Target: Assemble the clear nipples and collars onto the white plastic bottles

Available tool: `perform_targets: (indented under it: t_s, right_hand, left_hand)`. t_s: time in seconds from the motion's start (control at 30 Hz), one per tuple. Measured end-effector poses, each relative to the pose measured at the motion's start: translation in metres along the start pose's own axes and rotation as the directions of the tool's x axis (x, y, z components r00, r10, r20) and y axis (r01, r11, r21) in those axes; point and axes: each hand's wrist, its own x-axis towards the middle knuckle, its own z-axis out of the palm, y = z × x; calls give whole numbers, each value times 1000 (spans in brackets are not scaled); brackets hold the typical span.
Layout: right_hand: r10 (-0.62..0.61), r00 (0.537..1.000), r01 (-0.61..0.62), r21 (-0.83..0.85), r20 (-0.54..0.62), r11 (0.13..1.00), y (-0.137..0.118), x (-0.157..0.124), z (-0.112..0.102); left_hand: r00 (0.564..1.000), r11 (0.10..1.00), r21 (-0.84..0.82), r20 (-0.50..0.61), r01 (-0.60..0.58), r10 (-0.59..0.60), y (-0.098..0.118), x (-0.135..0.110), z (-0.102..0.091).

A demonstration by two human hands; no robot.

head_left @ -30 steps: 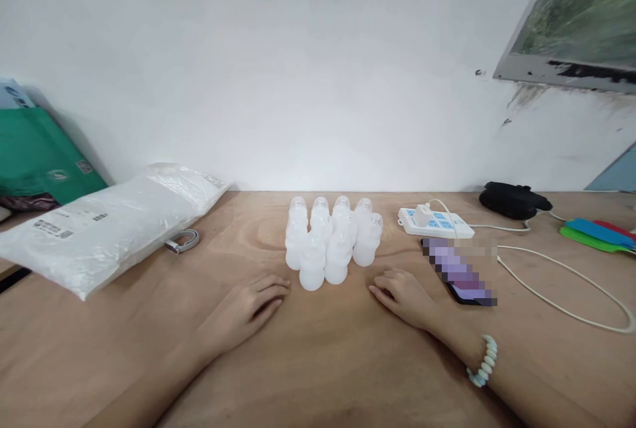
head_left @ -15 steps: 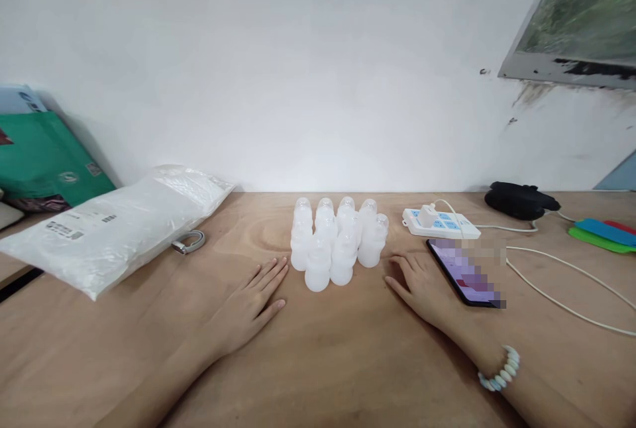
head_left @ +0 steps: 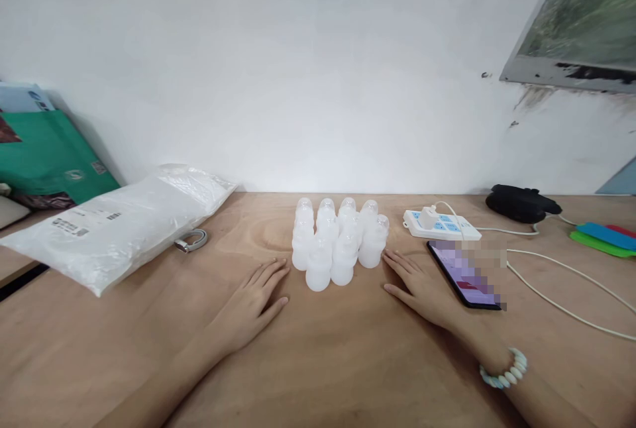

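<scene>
Several small translucent white plastic bottles (head_left: 339, 240) stand upright in a tight cluster on the wooden table (head_left: 318, 362). My left hand (head_left: 255, 299) lies flat on the table just left of the cluster, fingers stretched out, holding nothing. My right hand (head_left: 421, 283) rests palm down just right of the bottles, fingers spread and empty. A pale bead bracelet (head_left: 505, 371) circles my right wrist. Neither hand touches a bottle.
A phone (head_left: 464, 274) lies face up beside my right hand, behind it a white power strip (head_left: 441, 224) with a trailing white cable (head_left: 566, 295). A big white plastic bag (head_left: 119, 226) and a coiled cord (head_left: 191, 240) sit at left. A black object (head_left: 521, 203) and coloured flat items (head_left: 601, 238) are far right.
Both hands slid a little forward and flattened out on the table beside the bottles. The right hand moved from in front of the phone to next to the cluster.
</scene>
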Motion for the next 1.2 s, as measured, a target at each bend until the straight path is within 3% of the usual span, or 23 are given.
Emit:
perform_targets:
  t_s: [0.07, 0.17, 0.23, 0.33, 0.4, 0.5, 0.57, 0.73, 0.8, 0.93, 1.07, 1.2]
  right_hand:
    - [19, 991, -23, -23, -134, 999, -3, 2, -9]
    - [60, 937, -93, -80, -343, 992, -23, 4, -27]
    - [-69, 873, -12, -163, -483, 987, -49, 7, -40]
    - [-376, 780, 255, -295, -500, 921, -96, 18, -52]
    - [-511, 747, 378, -360, -425, 853, -122, 30, -54]
    - [-521, 783, 394, -377, -341, 838, -145, 49, -46]
    - [-507, 784, 389, -354, -357, 851, -149, 57, -37]
    - [-509, 667, 499, -180, -544, 847, -155, 47, -26]
    - [-462, 676, 540, -41, -574, 841, -162, 36, -30]
    - [-381, 762, 559, 235, -524, 796, -177, 19, -39]
    - [-330, 821, 480, 248, -466, 842, -185, 16, -35]
    - [-269, 888, 383, 274, -374, 882, -189, 15, -28]
  left_hand:
    - [999, 999, -31, -37, 32, -33, 6, 1, 0]
    - [997, 998, -56, -76, 15, -20, 12, 3, 0]
    - [994, 998, -69, -107, -9, 2, 14, 3, -1]
    - [985, 995, -93, -172, -30, 13, 15, 1, -4]
    - [974, 993, -98, -221, -65, 42, 17, -2, -5]
    - [955, 985, -95, -273, -146, 116, 19, -5, -5]
    - [942, 977, -107, -303, -186, 146, 21, -7, -3]
    - [931, 940, -294, -360, -174, 60, 34, -10, 5]
    - [954, 892, -424, -300, -153, 21, 43, -10, 8]
    - [997, 744, -667, -79, -42, -14, 65, -11, 11]
    - [995, 632, -769, 98, 99, -37, 79, -13, 11]
    - [986, 602, -791, 165, 113, 31, 82, -14, 8]
